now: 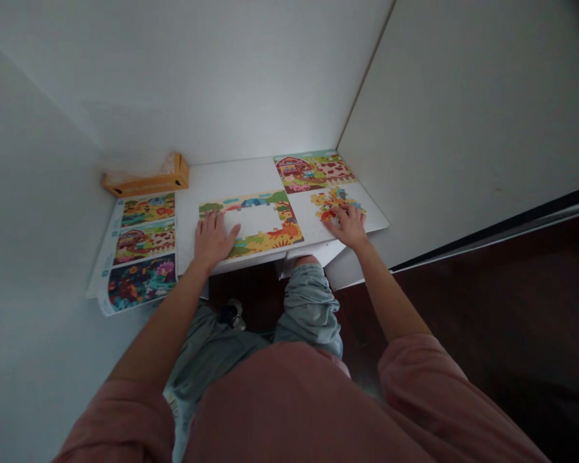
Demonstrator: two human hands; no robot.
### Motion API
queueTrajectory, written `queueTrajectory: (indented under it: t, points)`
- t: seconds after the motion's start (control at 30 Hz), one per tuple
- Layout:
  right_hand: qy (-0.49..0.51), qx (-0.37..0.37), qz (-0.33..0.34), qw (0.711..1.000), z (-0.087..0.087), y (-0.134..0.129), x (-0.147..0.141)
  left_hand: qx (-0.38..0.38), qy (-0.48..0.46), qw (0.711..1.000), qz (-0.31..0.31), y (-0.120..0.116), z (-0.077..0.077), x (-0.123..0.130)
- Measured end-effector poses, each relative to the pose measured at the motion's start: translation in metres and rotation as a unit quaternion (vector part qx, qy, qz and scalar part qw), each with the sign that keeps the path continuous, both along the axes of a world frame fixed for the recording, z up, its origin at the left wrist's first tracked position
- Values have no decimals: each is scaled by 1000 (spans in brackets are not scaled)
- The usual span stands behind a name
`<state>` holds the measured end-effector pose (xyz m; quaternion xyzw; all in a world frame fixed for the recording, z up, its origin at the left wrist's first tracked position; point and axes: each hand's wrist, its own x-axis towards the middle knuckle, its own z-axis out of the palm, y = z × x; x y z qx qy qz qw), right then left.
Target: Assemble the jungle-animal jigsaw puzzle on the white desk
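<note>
A jigsaw puzzle with its border joined (290,222) lies on the white table, with a bare white rectangle in its middle. My left hand (212,240) rests flat on the left side of that border, fingers stretched out and thumb apart. To the right is a heap of loose puzzle pieces (329,198) in yellow, orange and blue. On the near side of this heap lies my right hand (349,226), fingers spread over the pieces. Whether a fingertip touches one single piece is too small to tell.
A farm picture with a red barn (313,171) lies at the back right. On the left, a sheet with three printed pictures (145,242) overhangs the front edge. An orange open box (149,184) stands behind it. Walls close in the white table (231,172).
</note>
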<state>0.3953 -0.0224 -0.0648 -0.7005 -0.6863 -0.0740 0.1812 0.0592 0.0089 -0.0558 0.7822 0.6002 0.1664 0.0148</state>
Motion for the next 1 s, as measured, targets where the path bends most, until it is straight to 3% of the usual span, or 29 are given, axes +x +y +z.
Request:
queueTrajectory:
  t: [0.23, 0.43, 0.6, 0.7, 1.0]
  points:
    - [-13, -2, 27, 1000, -4, -6, -2, -33, -13, 999, 13, 6, 9, -20]
    - [-24, -4, 136, 990, -1, -18, -5, 30, -27, 998, 44, -20, 23, -61]
    - [-22, -24, 199, 980, 1, -30, -12, 14, -30, 996, 88, -36, 17, -72]
    - [-14, -30, 199, 979, -2, -34, -18, -10, -38, 991, 128, -36, 11, -74]
    - [42, -27, 155, 987, -13, -40, -29, -14, -76, 989, 128, -32, 3, -78]
